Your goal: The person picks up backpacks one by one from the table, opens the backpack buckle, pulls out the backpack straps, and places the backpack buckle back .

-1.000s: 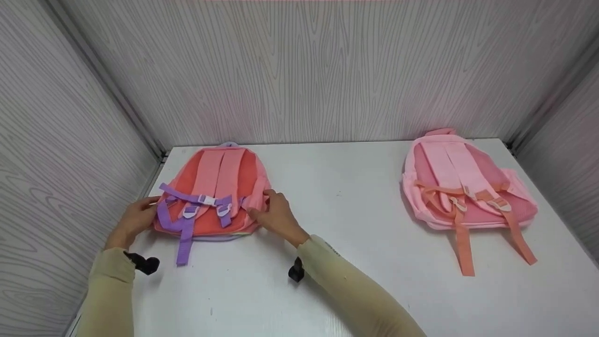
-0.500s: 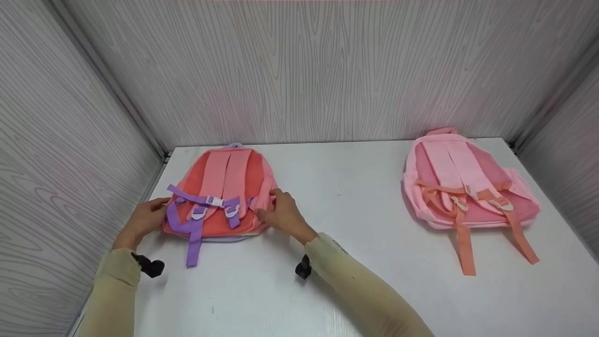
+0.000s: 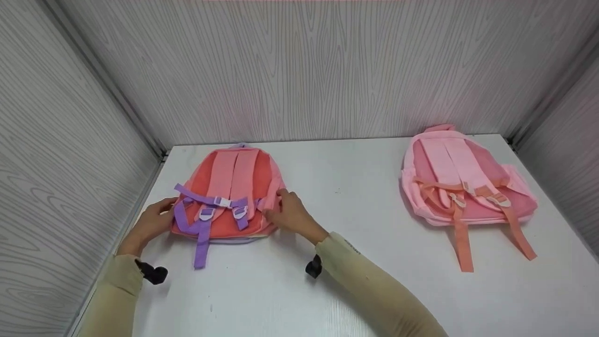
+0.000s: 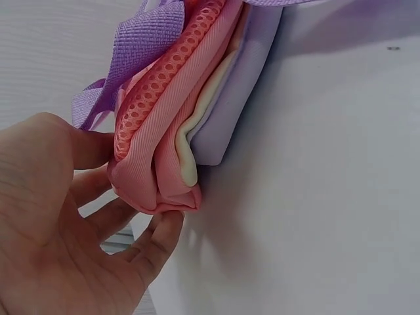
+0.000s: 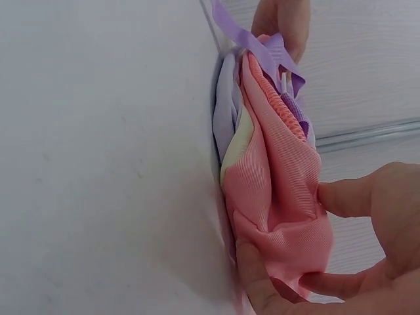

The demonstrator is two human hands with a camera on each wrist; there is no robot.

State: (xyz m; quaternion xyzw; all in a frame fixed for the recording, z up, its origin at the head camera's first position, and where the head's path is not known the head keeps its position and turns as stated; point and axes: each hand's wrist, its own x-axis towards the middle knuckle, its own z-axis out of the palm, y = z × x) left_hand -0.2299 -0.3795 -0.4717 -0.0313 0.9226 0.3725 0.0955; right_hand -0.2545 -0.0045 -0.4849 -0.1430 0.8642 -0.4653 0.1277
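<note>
A coral backpack (image 3: 234,182) with purple straps lies straps-up at the left of the table, its top toward the back wall. My left hand (image 3: 152,223) grips its left lower side; in the left wrist view the thumb and fingers of the left hand (image 4: 85,223) curl round the bag's corner (image 4: 154,177). On the opposite side my right hand (image 3: 295,214) holds the bag's edge. The right wrist view shows the right hand (image 5: 367,262) pinching the pink side fabric (image 5: 282,216) between thumb and fingers. A lilac and cream layer shows underneath.
A light pink backpack (image 3: 451,178) with orange straps lies at the right of the white table (image 3: 346,196). Grey wood-grain panels (image 3: 304,70) stand at the back and both sides.
The coral backpack and both hands holding it have shifted to the right, away from the left panel. The light pink backpack stays in nearly the same place.
</note>
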